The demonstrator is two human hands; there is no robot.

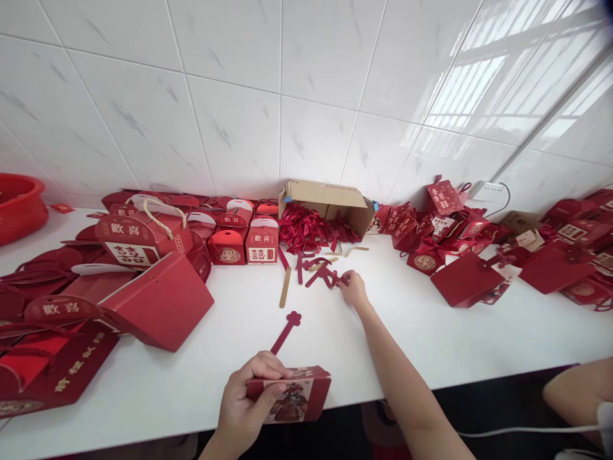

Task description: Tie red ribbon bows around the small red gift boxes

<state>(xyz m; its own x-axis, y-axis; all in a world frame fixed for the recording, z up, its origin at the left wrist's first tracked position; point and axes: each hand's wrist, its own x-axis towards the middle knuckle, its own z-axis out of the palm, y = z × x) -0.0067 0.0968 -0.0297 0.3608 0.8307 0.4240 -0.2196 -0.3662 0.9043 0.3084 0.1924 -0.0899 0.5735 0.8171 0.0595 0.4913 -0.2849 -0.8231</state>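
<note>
My left hand (253,396) grips a small red gift box (310,396) with a printed picture on its front, above the table's near edge. A dark red strip with a flower-shaped end (287,329) lies on the table just beyond that hand. Farther out, my right hand (353,291) has its fingers pinched together on the end of a dark red strap (330,277). Other dark red straps and gold-brown strips (285,289) lie loose beside it. Behind them a cardboard box (330,191) on its side spills a heap of red ribbons (304,230).
Stacked red gift boxes (175,300) crowd the left side of the white table (230,326), near a red basin (19,207). More small red boxes (467,278) pile up on the right below a white socket strip (488,191). Another person's limb (575,393) shows at lower right.
</note>
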